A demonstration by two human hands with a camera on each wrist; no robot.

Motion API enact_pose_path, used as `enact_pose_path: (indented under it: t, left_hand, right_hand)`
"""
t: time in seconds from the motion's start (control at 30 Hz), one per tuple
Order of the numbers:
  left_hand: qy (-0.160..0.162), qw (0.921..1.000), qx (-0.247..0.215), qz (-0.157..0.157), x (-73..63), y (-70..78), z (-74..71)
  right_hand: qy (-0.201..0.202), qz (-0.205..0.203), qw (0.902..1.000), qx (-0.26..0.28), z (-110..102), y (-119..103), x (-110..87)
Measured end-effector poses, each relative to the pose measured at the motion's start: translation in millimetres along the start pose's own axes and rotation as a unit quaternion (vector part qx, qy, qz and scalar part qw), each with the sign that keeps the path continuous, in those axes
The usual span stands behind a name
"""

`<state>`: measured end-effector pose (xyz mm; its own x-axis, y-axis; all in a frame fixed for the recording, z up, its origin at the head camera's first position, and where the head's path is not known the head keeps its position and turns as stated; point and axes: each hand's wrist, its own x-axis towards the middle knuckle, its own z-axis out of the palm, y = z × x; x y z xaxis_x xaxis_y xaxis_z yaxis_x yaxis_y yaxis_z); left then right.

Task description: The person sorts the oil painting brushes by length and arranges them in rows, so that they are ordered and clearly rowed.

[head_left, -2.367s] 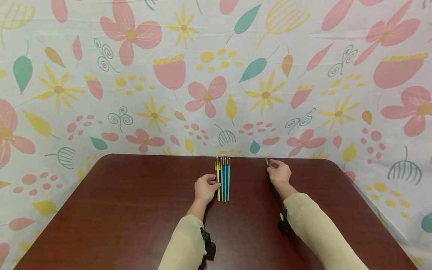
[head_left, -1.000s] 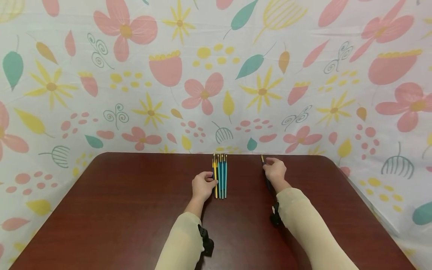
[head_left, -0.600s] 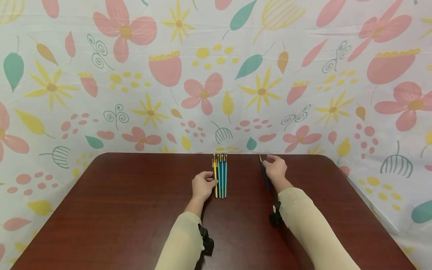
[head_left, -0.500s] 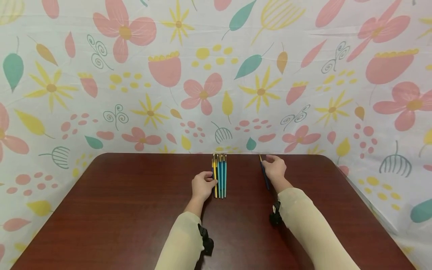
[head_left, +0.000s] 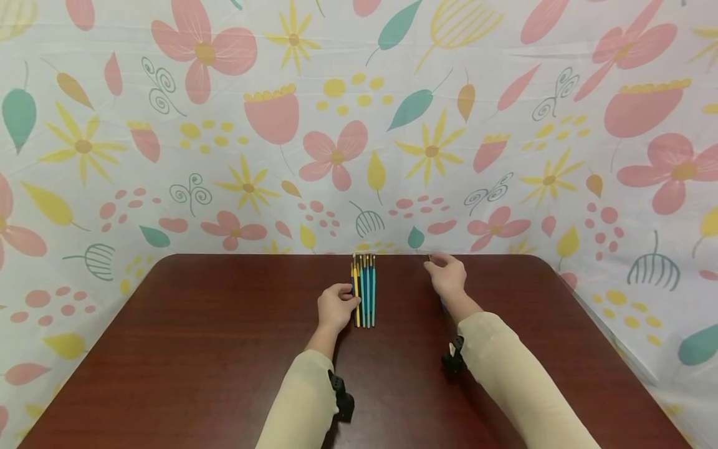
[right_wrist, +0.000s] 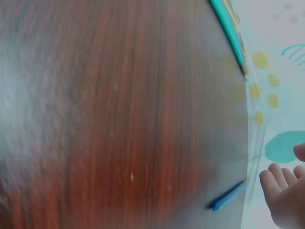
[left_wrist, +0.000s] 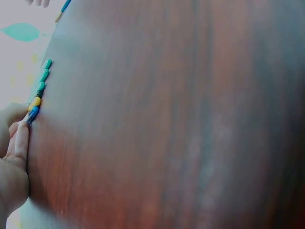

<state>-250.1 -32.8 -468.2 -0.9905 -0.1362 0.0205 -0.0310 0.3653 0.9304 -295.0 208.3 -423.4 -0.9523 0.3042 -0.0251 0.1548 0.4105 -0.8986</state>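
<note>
A row of paintbrushes (head_left: 368, 296) lies side by side near the table's far edge, bristles pointing away. Most handles are teal; one is a yellow paintbrush (head_left: 356, 315) with a dark blue paintbrush (left_wrist: 33, 112) at its left. My left hand (head_left: 335, 308) pinches the dark blue paintbrush at the row's left end, its thumb reaching the yellow one. Farther right, my right hand (head_left: 447, 277) hovers over a lone blue paintbrush (right_wrist: 228, 196), mostly hidden beneath it in the head view. In the right wrist view its fingers are loosely extended, with a visible gap to that brush.
The dark red-brown table (head_left: 224, 362) meets a floral cloth (head_left: 336, 156) hanging behind its far edge. Black wrist devices (head_left: 343, 397) sit on both sleeves. Bare tabletop separates the row from the lone brush.
My right hand first held the lone paintbrush, then came away from it and shifted slightly left and farther out. The left hand stays at the row. The head view has shifted slightly.
</note>
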Motion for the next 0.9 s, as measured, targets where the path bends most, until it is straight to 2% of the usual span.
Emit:
enact_pose_path:
  t: [0.33,0.63,0.9]
  left_hand:
    - [0.000,1.0000,-0.004,0.008,0.5,0.6,0.7]
    - [0.000,1.0000,-0.001,0.005,-3.8,-3.3,2.0]
    - [0.003,0.9999,-0.004,0.009,-0.9,-1.6,0.8]
  right_hand:
    - [-0.035,0.008,0.9971,0.068,16.8,-4.3,-10.5]
    - [-0.058,0.006,0.9931,0.102,36.6,-6.2,-23.0]
    - [-0.066,-0.004,0.9898,0.126,52.7,-12.1,-27.9]
